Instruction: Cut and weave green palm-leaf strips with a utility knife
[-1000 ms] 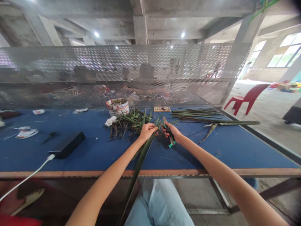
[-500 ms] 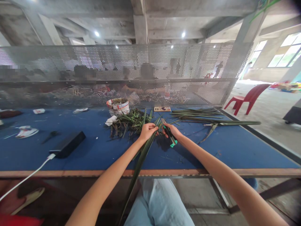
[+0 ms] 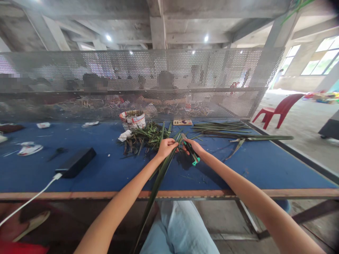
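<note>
My left hand (image 3: 167,147) is closed around a long green palm leaf (image 3: 159,178), which hangs down over the table's front edge toward my lap. Just to the right, my right hand (image 3: 192,145) grips a black and green utility knife (image 3: 195,158). Its blade points up and away from me, close to the leaf's upper end. Whether blade and leaf touch, I cannot tell. Behind my left hand lies a heap of cut leaf pieces (image 3: 148,135). Long leaf strips (image 3: 222,127) are laid out at the back right of the blue table (image 3: 254,165).
A paper-covered bucket (image 3: 132,120) stands behind the heap, with a phone (image 3: 182,122) to its right. On the left lies a black power bank (image 3: 76,163) with a white cable (image 3: 31,199). A perforated metal screen (image 3: 148,77) closes off the table's back. A red chair (image 3: 278,111) stands beyond the right edge.
</note>
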